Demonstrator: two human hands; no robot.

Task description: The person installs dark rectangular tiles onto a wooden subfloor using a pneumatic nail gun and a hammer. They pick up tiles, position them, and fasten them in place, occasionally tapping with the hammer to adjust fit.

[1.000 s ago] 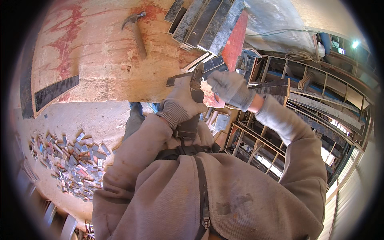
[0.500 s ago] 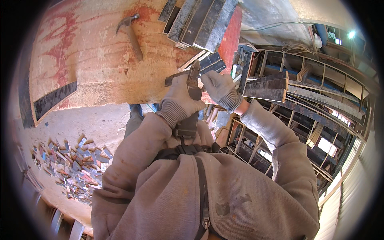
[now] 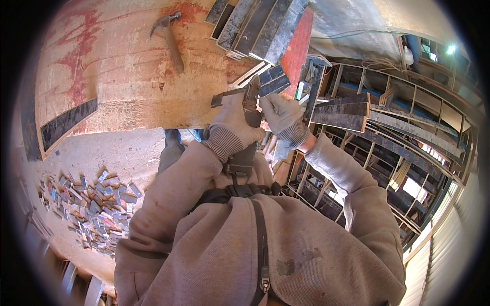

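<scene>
My left hand (image 3: 228, 121), in a grey knit glove, is wrapped round a dark, long tool (image 3: 251, 101) with a narrow, riveted tip pointing away from me; its exact kind is unclear. A dark flat strip (image 3: 222, 98) juts out to the left beyond my knuckles. Close beside the tip, on its right, is my gloved right hand (image 3: 285, 115), with thumb and fingers pinched together. Whatever lies between those fingers, if anything, is too small to make out. Farther off to the left, a claw hammer (image 3: 172, 48) with a wooden handle lies on the worn wooden table (image 3: 132, 97).
Dark-faced boards (image 3: 255, 25) are stacked at the table's far side, near a red board (image 3: 297, 48). To the right stands a rack (image 3: 398, 120) of long panels. Several small offcuts (image 3: 97, 209) are heaped on the floor at left. A dark strip (image 3: 69, 122) lies at the table's left edge.
Both hands and the dark tool stay nearly where they were; the right hand has shifted slightly. The whole view has moved a little, so the hammer and boards appear slightly higher and farther right.
</scene>
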